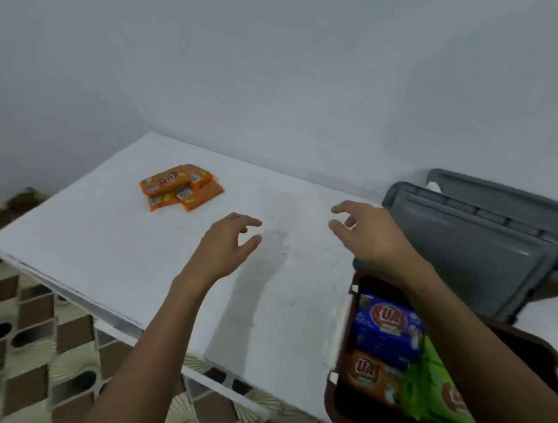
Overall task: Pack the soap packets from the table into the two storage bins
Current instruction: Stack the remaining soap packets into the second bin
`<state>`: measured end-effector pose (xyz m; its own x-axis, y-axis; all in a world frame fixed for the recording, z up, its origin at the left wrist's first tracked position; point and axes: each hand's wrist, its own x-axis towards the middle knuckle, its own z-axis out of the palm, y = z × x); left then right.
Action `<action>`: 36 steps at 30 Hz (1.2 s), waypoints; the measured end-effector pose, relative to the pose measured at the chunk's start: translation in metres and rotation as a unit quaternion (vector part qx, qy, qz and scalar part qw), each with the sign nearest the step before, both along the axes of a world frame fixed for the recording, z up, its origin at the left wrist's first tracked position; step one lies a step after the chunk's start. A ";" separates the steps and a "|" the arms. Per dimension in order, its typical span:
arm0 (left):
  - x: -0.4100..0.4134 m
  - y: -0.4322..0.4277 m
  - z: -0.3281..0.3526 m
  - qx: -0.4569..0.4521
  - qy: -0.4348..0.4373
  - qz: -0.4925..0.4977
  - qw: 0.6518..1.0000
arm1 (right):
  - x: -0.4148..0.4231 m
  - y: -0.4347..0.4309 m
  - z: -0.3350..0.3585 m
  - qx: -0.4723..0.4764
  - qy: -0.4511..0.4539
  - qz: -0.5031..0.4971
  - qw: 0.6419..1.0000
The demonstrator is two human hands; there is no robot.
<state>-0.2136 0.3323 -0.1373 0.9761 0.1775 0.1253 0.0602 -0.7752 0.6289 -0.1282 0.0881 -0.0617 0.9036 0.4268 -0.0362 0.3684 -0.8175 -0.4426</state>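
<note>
The white table point(107, 251) is spanned by both arms. A grey bin point(482, 248) stands just right of the right hand point(367, 235); a part-filled brown bin point(332, 405) lies beneath that forearm. Both hands are loosely spread, nothing gripped. A reach seems in hand: the orange soap packets point(180, 186), piled beyond and left of the left hand point(227, 244), must be gathered next.

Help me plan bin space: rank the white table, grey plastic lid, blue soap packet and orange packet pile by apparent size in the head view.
1. White table
2. Grey plastic lid
3. Blue soap packet and orange packet pile: alike; blue sits nearer.
</note>
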 end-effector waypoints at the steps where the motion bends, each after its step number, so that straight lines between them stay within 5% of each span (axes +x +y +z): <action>1: 0.005 0.020 -0.001 0.012 0.005 0.018 1.000 | 0.010 0.022 -0.001 0.001 0.004 0.012 1.000; 11: 0.050 0.182 -0.013 0.056 0.067 0.178 0.980 | 0.088 0.218 -0.043 0.003 0.019 0.139 0.990; 18: 0.087 0.228 -0.050 0.106 0.127 0.181 0.969 | 0.128 0.308 -0.082 -0.018 0.023 0.200 0.979; 29: 0.111 0.258 -0.073 0.104 0.115 0.171 0.973 | 0.151 0.364 -0.141 -0.054 0.045 0.192 0.979; 36: 0.105 0.247 -0.064 0.123 0.102 0.213 0.964 | 0.143 0.350 -0.133 0.063 0.020 0.142 0.988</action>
<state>-0.1086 0.5790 -0.2011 0.8304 0.5565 0.0279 0.5086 -0.7775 0.3699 0.0148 0.4386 -0.1951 0.7457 0.6663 0.0004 0.5555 -0.6213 -0.5527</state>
